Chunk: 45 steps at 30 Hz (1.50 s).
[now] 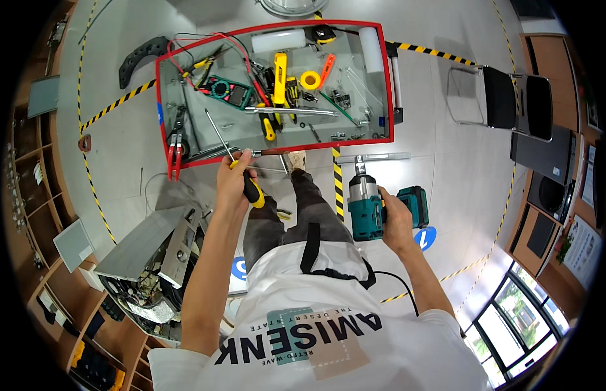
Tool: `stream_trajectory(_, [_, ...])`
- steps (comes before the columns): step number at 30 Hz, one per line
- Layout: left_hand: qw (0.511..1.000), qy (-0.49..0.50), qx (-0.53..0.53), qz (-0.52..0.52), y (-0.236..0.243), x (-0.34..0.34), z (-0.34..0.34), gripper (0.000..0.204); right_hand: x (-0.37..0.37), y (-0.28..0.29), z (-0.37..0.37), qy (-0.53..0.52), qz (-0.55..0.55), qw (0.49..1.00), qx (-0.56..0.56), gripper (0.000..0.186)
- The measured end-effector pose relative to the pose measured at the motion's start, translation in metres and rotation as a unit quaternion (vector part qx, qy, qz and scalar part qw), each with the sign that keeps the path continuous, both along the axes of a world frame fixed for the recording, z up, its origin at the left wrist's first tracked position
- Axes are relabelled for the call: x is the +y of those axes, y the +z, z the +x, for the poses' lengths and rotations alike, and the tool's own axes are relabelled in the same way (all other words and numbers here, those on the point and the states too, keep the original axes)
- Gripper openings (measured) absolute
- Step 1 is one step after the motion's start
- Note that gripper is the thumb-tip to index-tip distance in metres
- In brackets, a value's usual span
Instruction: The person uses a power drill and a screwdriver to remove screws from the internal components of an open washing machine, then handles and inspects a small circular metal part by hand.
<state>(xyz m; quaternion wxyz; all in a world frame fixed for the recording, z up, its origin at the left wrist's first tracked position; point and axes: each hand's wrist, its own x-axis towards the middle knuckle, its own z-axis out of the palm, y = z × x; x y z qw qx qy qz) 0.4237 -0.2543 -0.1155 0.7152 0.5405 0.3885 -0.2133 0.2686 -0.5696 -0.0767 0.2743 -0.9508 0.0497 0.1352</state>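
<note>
My left hand [231, 184] is closed around a screwdriver [253, 193] with a yellow and black handle. Its long shaft points up and left over the near edge of a red-rimmed tool tray [277, 148]. By the fingertips is a small shiny metal piece, perhaps a socket [255, 154]; whether they grip it I cannot tell. My right hand [397, 218] grips a teal and black cordless impact wrench [366, 210], its metal nose pointing away from me, just outside the tray's near right corner. A battery pack [415, 206] sits at the end of its handle.
In the tray lie a multimeter [230, 92], a yellow utility knife [280, 72], red-handled pliers [175, 153], yellow tape [310, 80] and a long metal bar [292, 111]. An opened machine [153, 267] stands at my left. A black chair [502, 98] is at right.
</note>
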Motion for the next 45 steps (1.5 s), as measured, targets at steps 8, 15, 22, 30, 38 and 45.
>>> stream_trajectory(8, [1.0,-0.003,0.026,0.012,-0.008,-0.027,0.021,0.027,-0.02,-0.045,0.063,-0.051,-0.123,0.991,-0.016,0.071])
stream_trajectory(15, [0.997,0.032,0.058,0.035,-0.011,-0.015,0.013,0.028,-0.045,-0.087,0.141,0.08,-0.246,0.964,-0.061,0.054])
stream_trajectory(22, [0.997,0.046,0.059,0.01,-0.013,-0.009,0.013,0.03,-0.058,-0.102,0.191,0.131,-0.265,0.954,-0.061,0.051])
stream_trajectory(30, [0.996,0.069,0.055,0.004,-0.011,0.0,0.015,0.03,-0.056,-0.125,0.226,0.098,-0.254,0.96,-0.059,0.065])
stream_trajectory(38, [0.996,0.066,0.052,0.015,-0.006,0.007,0.009,0.031,-0.038,-0.133,0.258,0.058,-0.256,0.962,-0.072,0.063])
stream_trajectory(45, [0.995,0.085,0.048,-0.004,-0.008,0.005,0.006,0.031,-0.038,-0.13,0.256,0.058,-0.26,0.958,-0.106,0.064])
